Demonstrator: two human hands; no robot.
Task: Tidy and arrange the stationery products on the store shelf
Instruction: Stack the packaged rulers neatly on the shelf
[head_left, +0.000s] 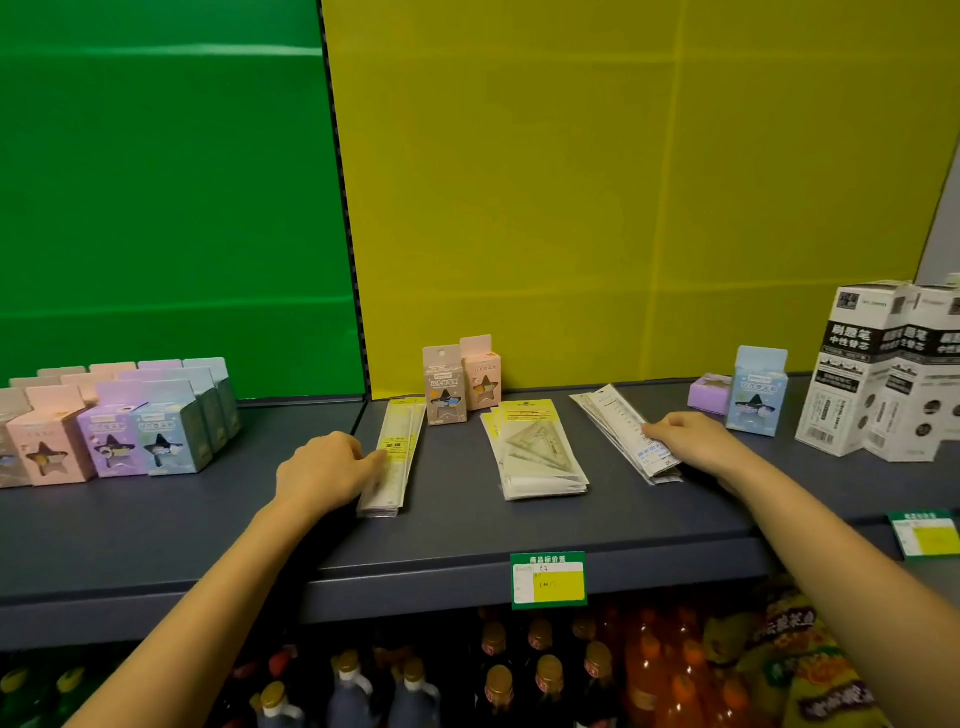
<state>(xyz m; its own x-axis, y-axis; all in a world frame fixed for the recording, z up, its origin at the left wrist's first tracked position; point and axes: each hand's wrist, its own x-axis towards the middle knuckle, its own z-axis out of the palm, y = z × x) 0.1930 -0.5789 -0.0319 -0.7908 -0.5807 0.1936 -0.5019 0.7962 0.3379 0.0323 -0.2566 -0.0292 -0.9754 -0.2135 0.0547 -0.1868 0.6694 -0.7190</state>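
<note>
Left hand (324, 470) grasping a stack of clear yellow-labelled ruler packs (397, 447), right hand (685, 441) grasping a slanted stack of white-labelled ruler packs (613, 423) further right, both stacks on the dark grey shelf (467, 525)

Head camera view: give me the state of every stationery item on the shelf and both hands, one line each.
left ruler stack, flat, tidy, gripped at its edge by left hand.
triangle stack, flat, fanned out, untouched.
right ruler stack, flat, angled, splayed, gripped by right hand.
tan box, upright.
pink box, upright.
blue box, upright.
purple box, lying down.
white cartons, upright, side by side.
pastel box rows, upright, lined up.
</note>
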